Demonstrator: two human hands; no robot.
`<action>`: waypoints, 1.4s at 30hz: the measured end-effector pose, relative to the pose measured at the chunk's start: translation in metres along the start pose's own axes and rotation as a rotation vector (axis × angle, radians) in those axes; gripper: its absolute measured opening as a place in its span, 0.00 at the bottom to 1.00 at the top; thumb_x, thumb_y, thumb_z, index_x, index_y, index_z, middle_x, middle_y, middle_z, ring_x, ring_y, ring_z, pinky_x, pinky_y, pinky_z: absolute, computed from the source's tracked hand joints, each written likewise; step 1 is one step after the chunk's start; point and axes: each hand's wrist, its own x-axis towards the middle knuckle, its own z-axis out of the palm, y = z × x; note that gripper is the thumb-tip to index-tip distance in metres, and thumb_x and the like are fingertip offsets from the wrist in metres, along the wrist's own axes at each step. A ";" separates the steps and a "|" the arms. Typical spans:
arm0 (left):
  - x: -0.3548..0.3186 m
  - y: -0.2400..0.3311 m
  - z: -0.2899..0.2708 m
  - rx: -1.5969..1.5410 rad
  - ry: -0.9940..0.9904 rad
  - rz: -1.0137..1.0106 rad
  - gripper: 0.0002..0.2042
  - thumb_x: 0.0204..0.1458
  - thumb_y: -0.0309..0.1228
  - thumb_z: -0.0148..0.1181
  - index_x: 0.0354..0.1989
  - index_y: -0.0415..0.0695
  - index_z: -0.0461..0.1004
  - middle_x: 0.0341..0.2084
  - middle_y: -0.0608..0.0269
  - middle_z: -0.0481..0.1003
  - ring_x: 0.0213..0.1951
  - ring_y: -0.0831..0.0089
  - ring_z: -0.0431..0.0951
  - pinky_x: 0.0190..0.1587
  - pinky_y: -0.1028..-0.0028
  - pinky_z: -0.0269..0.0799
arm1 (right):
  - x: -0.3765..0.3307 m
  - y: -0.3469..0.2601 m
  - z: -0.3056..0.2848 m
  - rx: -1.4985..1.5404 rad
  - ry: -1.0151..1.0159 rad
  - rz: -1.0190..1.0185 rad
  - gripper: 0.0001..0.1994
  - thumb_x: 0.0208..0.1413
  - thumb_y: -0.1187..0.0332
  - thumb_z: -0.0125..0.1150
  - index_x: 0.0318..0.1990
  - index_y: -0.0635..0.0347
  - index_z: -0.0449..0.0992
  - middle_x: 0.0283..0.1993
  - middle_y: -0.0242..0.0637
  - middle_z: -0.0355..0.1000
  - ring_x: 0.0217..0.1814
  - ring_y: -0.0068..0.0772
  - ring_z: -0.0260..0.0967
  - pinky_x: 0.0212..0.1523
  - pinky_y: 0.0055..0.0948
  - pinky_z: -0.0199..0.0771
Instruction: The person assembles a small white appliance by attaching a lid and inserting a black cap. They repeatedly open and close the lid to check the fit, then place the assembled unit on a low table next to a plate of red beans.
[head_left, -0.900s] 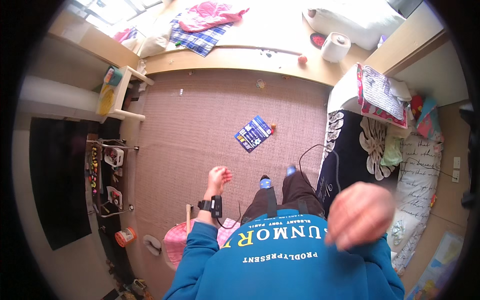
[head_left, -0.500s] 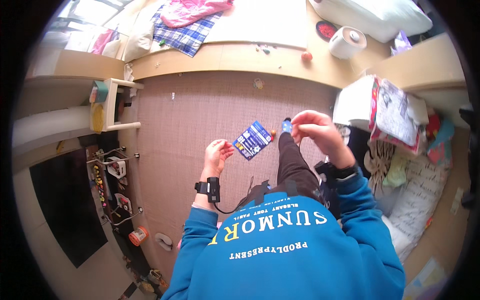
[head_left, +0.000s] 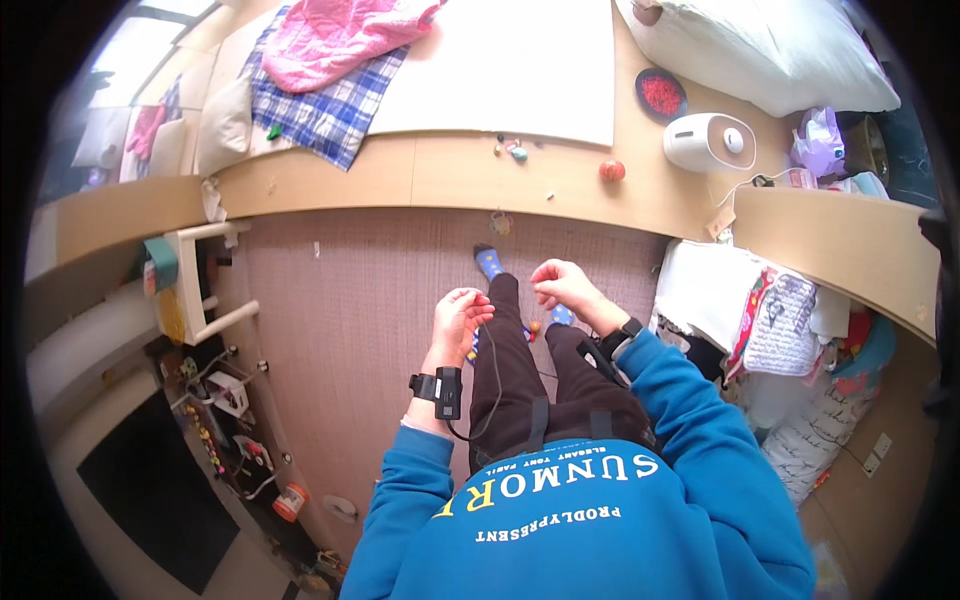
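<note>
My left hand point(head_left: 461, 322) hovers over the floor in front of my left leg, its fingers loosely curled with nothing visible in them. A thin dark cable point(head_left: 496, 385) runs from the black wrist device point(head_left: 441, 393) up towards that hand; where its end goes is unclear. My right hand point(head_left: 570, 288) hangs over my right foot, fingers bent and a little apart, holding nothing that I can see. Below, my legs hide most of a blue printed flat packet point(head_left: 472, 350) on the floor. A small orange ball point(head_left: 535, 326) lies between my feet.
Ahead runs a wooden platform point(head_left: 330, 190) with a red round object point(head_left: 612, 171), a white rounded appliance point(head_left: 708, 141) and a dark bowl of red bits point(head_left: 661, 95). At right are stacked folded fabrics point(head_left: 700, 290); at left, a cream small frame point(head_left: 215, 285) and a rack.
I have stepped forward, and my left foot now shows ahead. The platform is nearer, my hands are closer together, and my legs now cover most of the blue packet.
</note>
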 end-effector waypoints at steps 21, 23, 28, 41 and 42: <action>0.452 -0.020 0.007 -0.145 0.018 -0.236 0.12 0.57 0.29 0.54 0.45 0.33 0.71 0.40 0.47 0.75 0.42 0.59 0.78 0.45 0.65 0.75 | 0.481 0.170 -0.170 -0.677 0.902 0.124 0.16 0.45 0.69 0.66 0.42 0.63 0.73 0.37 0.53 0.71 0.43 0.54 0.71 0.46 0.44 0.72; 0.484 -0.041 0.006 -0.145 0.045 -0.292 0.13 0.58 0.29 0.53 0.46 0.33 0.70 0.42 0.50 0.74 0.44 0.60 0.76 0.47 0.65 0.74 | 0.500 0.180 -0.173 -0.770 0.888 0.125 0.13 0.44 0.71 0.65 0.38 0.64 0.74 0.37 0.52 0.70 0.42 0.55 0.71 0.44 0.44 0.73; 0.532 -0.065 0.018 -0.180 0.114 -0.341 0.14 0.60 0.33 0.51 0.47 0.35 0.70 0.43 0.51 0.73 0.46 0.61 0.74 0.49 0.64 0.71 | 0.499 0.160 -0.167 -0.625 0.757 -0.074 0.07 0.44 0.74 0.64 0.32 0.63 0.75 0.35 0.46 0.68 0.33 0.45 0.71 0.35 0.37 0.74; 0.578 -0.032 0.015 -0.143 0.049 -0.188 0.10 0.61 0.31 0.50 0.41 0.35 0.71 0.33 0.54 0.75 0.34 0.65 0.77 0.40 0.68 0.76 | 0.560 0.079 -0.183 -0.885 0.713 -0.446 0.18 0.44 0.68 0.68 0.44 0.57 0.72 0.40 0.42 0.66 0.37 0.49 0.70 0.37 0.42 0.74; 0.579 -0.031 0.015 -0.134 0.047 -0.175 0.10 0.61 0.31 0.50 0.42 0.34 0.71 0.33 0.54 0.75 0.34 0.65 0.77 0.40 0.68 0.76 | 0.565 0.081 -0.184 -0.898 0.663 -0.356 0.18 0.43 0.68 0.69 0.44 0.57 0.73 0.40 0.43 0.66 0.38 0.51 0.70 0.38 0.43 0.74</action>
